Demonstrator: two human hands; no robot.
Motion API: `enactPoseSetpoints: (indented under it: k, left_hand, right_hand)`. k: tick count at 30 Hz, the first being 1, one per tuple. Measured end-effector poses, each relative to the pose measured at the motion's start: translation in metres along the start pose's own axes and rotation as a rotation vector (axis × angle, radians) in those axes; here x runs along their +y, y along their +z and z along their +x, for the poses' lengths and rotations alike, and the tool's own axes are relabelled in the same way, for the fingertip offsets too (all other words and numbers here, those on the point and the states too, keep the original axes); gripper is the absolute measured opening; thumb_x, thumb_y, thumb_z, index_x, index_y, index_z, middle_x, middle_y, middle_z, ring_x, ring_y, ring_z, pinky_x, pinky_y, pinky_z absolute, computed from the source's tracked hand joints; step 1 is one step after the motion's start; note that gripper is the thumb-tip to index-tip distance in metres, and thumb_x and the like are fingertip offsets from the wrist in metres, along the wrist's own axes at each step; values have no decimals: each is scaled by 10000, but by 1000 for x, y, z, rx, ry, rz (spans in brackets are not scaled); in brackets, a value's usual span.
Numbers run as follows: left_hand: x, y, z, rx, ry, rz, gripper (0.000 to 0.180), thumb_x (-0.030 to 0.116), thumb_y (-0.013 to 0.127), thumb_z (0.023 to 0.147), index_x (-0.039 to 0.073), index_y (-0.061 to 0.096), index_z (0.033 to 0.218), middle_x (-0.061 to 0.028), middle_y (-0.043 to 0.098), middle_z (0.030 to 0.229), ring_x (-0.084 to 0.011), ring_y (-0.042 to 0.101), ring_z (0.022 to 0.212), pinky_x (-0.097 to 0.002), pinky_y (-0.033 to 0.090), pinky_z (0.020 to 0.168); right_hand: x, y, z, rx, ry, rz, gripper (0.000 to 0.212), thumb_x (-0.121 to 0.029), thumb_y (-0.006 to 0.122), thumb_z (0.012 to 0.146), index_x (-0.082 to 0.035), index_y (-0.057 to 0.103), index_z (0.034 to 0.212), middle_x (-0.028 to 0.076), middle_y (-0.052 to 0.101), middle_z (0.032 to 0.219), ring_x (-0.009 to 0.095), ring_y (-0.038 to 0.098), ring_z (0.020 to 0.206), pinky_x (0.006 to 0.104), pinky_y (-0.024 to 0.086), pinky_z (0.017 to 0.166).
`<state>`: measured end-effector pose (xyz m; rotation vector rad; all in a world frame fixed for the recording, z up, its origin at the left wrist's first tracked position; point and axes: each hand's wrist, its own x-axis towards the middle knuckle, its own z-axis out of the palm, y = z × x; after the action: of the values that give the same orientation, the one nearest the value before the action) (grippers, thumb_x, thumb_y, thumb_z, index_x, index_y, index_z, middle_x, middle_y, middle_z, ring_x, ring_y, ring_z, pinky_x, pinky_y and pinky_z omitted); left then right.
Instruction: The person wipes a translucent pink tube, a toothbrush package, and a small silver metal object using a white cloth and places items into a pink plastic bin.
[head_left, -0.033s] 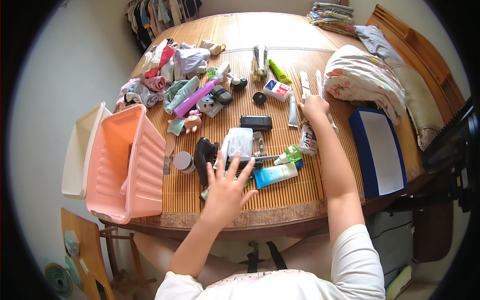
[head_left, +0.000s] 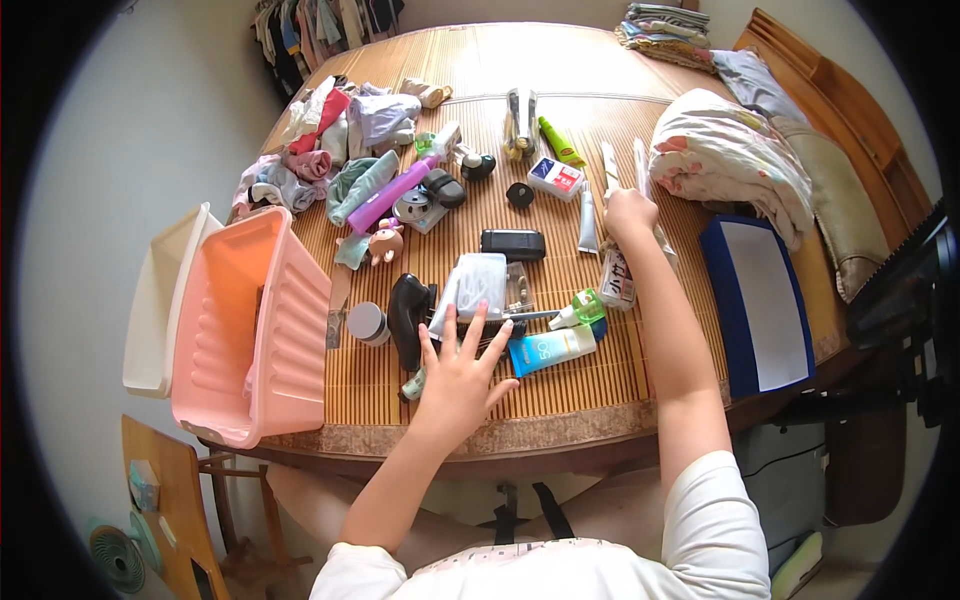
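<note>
Right hand point(head_left: 632, 215): fingertips hidden from me; dark object point(head_left: 516, 328): partly under left hand point(head_left: 460, 388); pink bin point(head_left: 296, 350): contents point(head_left: 249, 380) mostly unseen; hanging clothes point(head_left: 320, 32): cut off above

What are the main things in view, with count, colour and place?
Ribbed plastic bin: one, pink, left.
Crumpled fabric pile: one, mixed colours, upper left.
Long tubular container: one, purple, beside the pile.
Rounded oblong case: one, black, centre.
Flat squeeze tube: one, blue-white, near centre.
Shallow open box: one, navy and white, right.
Bunched cloth quilt: one, patterned white, upper right.
Left grip: one, bare, spread near a translucent rectangular box.
Right grip: one, bare, at slender white items.
</note>
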<state>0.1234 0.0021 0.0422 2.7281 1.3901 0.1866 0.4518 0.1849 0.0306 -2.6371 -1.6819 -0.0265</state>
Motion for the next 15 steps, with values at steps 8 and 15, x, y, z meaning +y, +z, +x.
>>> enactPoseSetpoints:
  k: [8,15]
  left_hand:
    - [-22,27,3,272,5,-76,799,454,740,835,150,422,1502,-134,250,1623,-387,123,1519,-731,61,1141]
    - [-10,14,-54,426,233,-845,724,265,891,723,91,593,1360,-165,521,1431,-310,592,1228,-445,483,1034]
  right_hand:
    - [30,-69,-143,188,-100,632,255,-282,689,873,-58,735,985,101,733,858,186,704,693,327,560,656]
    - [63,-66,-265,-747,-563,974,317,-116,764,782,36,712,1056,79,669,745,99,602,647,254,497,627]
